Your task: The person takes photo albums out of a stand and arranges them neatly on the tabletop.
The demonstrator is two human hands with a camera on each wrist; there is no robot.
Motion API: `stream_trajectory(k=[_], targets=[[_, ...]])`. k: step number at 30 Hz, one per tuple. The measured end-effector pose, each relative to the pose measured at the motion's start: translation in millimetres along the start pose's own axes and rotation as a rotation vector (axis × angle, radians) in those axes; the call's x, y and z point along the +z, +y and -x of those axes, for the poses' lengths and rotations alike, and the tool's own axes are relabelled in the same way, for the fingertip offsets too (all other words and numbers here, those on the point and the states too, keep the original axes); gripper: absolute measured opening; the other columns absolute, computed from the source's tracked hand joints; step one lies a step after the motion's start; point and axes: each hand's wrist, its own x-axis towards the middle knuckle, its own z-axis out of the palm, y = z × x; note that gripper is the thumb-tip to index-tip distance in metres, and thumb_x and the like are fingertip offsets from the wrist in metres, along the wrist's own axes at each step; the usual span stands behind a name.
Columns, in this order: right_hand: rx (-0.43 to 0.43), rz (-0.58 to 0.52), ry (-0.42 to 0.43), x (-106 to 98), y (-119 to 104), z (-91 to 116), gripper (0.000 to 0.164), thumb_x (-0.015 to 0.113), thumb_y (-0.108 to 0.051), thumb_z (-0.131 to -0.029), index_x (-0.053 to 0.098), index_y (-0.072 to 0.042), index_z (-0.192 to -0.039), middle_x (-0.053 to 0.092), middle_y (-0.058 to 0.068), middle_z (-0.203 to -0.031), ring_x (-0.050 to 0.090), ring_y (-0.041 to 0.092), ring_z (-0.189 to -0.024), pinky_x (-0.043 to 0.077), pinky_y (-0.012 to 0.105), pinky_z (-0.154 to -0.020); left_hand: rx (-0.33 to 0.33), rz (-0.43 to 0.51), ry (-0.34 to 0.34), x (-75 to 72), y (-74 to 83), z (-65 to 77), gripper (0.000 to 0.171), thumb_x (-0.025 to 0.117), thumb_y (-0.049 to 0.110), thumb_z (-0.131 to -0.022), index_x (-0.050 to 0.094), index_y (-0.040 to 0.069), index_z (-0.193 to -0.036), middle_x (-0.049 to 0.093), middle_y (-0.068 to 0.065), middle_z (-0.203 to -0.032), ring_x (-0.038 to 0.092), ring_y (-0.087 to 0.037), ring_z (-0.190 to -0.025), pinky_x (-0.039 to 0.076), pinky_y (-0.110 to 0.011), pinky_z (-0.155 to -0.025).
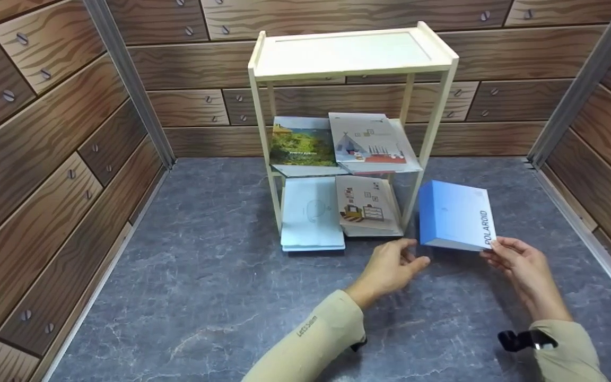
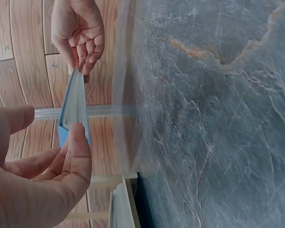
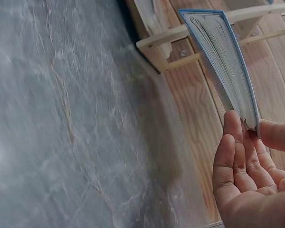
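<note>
A blue book [image 1: 456,212] marked POLAROID is held up off the floor, to the right of a small wooden shelf. My right hand [image 1: 528,268] pinches its near right corner between thumb and fingers. In the right wrist view the book [image 3: 223,61] shows its page edges between blue covers. My left hand [image 1: 390,268] is just left of the book, thumb and fingers apart, holding nothing. The left wrist view shows the left fingers [image 2: 78,152] overlapping the book's blue spine end; I cannot tell whether they touch it.
The pale wooden shelf [image 1: 441,101] bears a green landscape book [image 1: 303,140] and a tent-picture book [image 1: 369,138] on its middle level. Below lie a light blue book [image 1: 311,212] and a truck-picture book [image 1: 366,204]. Wood-patterned walls [image 1: 56,127] enclose the grey marbled floor [image 1: 194,297].
</note>
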Motion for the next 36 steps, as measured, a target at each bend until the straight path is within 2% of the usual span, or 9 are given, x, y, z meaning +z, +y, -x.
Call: stream_trajectory(k=[7, 15, 22, 29, 36], targets=[[0.058, 0.028, -0.007, -4, 1, -17, 0.022, 0.064, -0.008, -0.108, 0.073, -0.022, -0.092, 0.078, -0.007, -0.084, 0.077, 0.005, -0.077, 0.062, 0.018, -0.075, 0.001, 0.026, -0.008, -0.2, -6.3, 0.8, 0.051, 0.076, 0.032, -0.103, 0.064, 0.012, -0.148, 0.069, 0.008, -0.097, 0.063, -0.001, -0.075, 0.056, -0.02, -0.07], [0.092, 0.074, -0.028, -7, 0, -34, 0.019, 0.064, -0.008, -0.108, 0.07, -0.021, -0.095, 0.078, -0.01, -0.084, 0.077, 0.004, -0.078, 0.063, 0.018, -0.077, 0.007, -0.004, 0.005, -2.3, -11.2, 2.3, 0.049, 0.077, 0.031, -0.102, 0.065, 0.013, -0.146, 0.071, 0.005, -0.1, 0.063, -0.001, -0.081, 0.056, -0.018, -0.073], [0.115, 0.113, -0.033, -10, -2, -46, 0.018, 0.063, -0.006, -0.108, 0.069, -0.02, -0.097, 0.077, -0.01, -0.084, 0.077, 0.004, -0.079, 0.063, 0.018, -0.078, -0.009, -0.01, 0.004, -3.6, -12.8, 2.8, 0.048, 0.077, 0.029, -0.102, 0.066, 0.013, -0.145, 0.072, 0.005, -0.1, 0.063, -0.002, -0.08, 0.056, -0.019, -0.072], [0.166, 0.133, -0.023, -15, -5, -57, 0.004, 0.058, -0.006, -0.11, 0.059, -0.008, -0.113, 0.076, -0.009, -0.082, 0.077, 0.004, -0.078, 0.063, 0.019, -0.077, 0.007, -0.06, 0.005, -6.0, -17.3, 1.3, 0.046, 0.077, 0.029, -0.101, 0.067, 0.013, -0.143, 0.075, 0.004, -0.1, 0.065, -0.001, -0.083, 0.056, -0.017, -0.076], [0.19, 0.212, 0.004, -15, -8, -64, 0.016, 0.055, -0.008, -0.111, 0.053, -0.003, -0.125, 0.074, -0.012, -0.08, 0.076, 0.002, -0.076, 0.063, 0.018, -0.078, 0.015, -0.047, -0.004, -10.0, -22.5, 0.3, 0.044, 0.076, 0.027, -0.102, 0.068, 0.011, -0.142, 0.075, 0.003, -0.1, 0.065, -0.001, -0.081, 0.057, -0.017, -0.075]])
